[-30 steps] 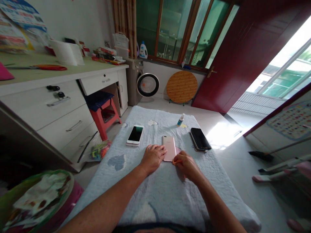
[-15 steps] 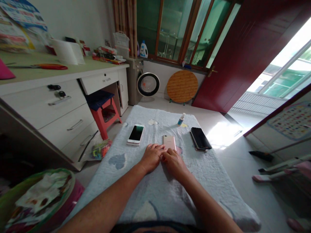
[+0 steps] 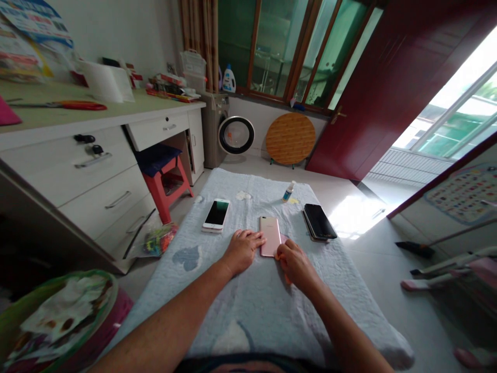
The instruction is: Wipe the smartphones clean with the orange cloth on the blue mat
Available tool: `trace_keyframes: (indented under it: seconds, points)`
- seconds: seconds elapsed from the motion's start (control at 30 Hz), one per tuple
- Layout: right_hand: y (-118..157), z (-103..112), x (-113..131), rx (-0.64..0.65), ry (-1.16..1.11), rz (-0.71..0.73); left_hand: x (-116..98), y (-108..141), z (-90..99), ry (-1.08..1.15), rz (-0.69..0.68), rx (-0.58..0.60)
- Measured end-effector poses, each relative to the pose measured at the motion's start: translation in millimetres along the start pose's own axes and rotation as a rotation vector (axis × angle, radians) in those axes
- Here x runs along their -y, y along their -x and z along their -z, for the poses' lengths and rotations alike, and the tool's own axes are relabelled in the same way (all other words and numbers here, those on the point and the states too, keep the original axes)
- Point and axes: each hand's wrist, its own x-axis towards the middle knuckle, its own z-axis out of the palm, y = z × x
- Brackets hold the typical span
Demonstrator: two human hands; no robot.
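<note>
The red door (image 3: pixel 373 88) is leaning across the upper right of my view, and the white desk (image 3: pixel 104 173) is filling the left side. The low table (image 3: pixel 345 295), draped in a pale blue patterned cover, is standing in the middle of the floor. A bin (image 3: pixel 116 300) with crumpled waste inside is sitting at my lower left. Beyond the table, the washing machine (image 3: pixel 213 134) is showing its round door swung open, and a round wooden board (image 3: pixel 290 139) is standing on edge near the wall. The red stool (image 3: pixel 165 176) with a dark blue seat is standing partly under the desk.

My left hand (image 3: pixel 243 251) is lying palm down, its fingers stretched out and touching the left edge of the pink phone (image 3: pixel 270 235); it is not closing around anything. My right hand (image 3: pixel 297 264) is pinching an orange cloth (image 3: pixel 277 256) with fingers together, at the phone's lower right corner. The pink phone is lying flat on the cover between my hands, back facing up.

The black phone (image 3: pixel 320 221) is resting on another flat device to the right, and the white phone (image 3: pixel 216 214) is lying stacked likewise to the left. The small bottle (image 3: pixel 288 191) is standing upright beyond the pink phone.
</note>
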Motion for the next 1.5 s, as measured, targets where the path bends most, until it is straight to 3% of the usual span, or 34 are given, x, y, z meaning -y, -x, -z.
trace_keyframes:
  seconds: [0.2, 0.43, 0.57, 0.8, 0.97, 1.07, 1.2, 1.5]
  points:
    - [-1, -1, -8, 0.000, -0.017, 0.009, 1, -1, 0.2, 0.006, -0.015, -0.011]
    - [-14, -7, 5, -0.023, -0.082, 0.095, 3, 0, -2.2, -0.006, -0.033, -0.015]
    - [-23, -3, 5, 0.043, -0.087, 0.122, 2, 0, -2.2, -0.023, -0.034, -0.016]
    - [-66, 10, -10, 0.045, 0.030, 0.025, -1, 1, 1.9, -0.004, -0.038, -0.046]
    - [-105, 6, -16, -0.039, 0.130, -0.049, -4, 3, 5.2, 0.027, -0.013, -0.052]
    - [-113, 1, -16, -0.065, 0.138, -0.069, -5, 4, 6.7, 0.029, 0.021, -0.054]
    - [-100, -5, -12, -0.060, 0.105, 0.002, -5, 6, 4.8, 0.020, 0.039, -0.034]
    - [-31, -7, 12, -0.003, -0.064, 0.248, 0, 2, 4.6, 0.076, 0.014, -0.033]
